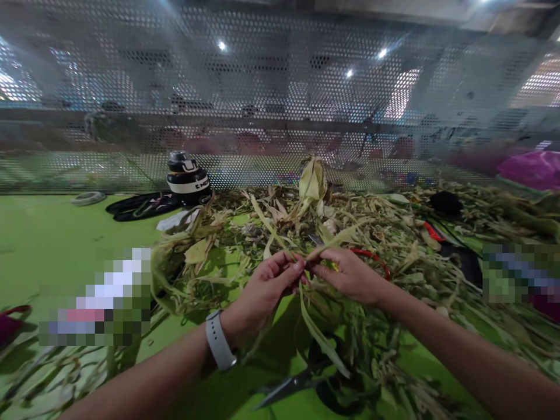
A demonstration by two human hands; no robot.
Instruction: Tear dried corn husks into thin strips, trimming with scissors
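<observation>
My left hand [280, 274] and my right hand [339, 273] meet fingertip to fingertip over the middle of the table. Both pinch pale green dried leaf strips [321, 338], which look like corn husk. One end hangs below my fingers, while others stick up to the left and right. The exact crossing point is hidden by my fingertips. Below my hands lie black-handled scissors [291, 385], blades partly apart and pointing left. A red handle loop [376, 256] shows behind my right hand. Farther back, a pale folded husk piece [312, 182] stands upright.
Dried husk scraps [245, 224] cover much of the green table [39, 233]. At the back left are a black bottle [188, 181], a black pouch [140, 205] and a pale ring [88, 198]. A perforated screen [280, 105] rises behind; a purple bag [531, 170] sits far right.
</observation>
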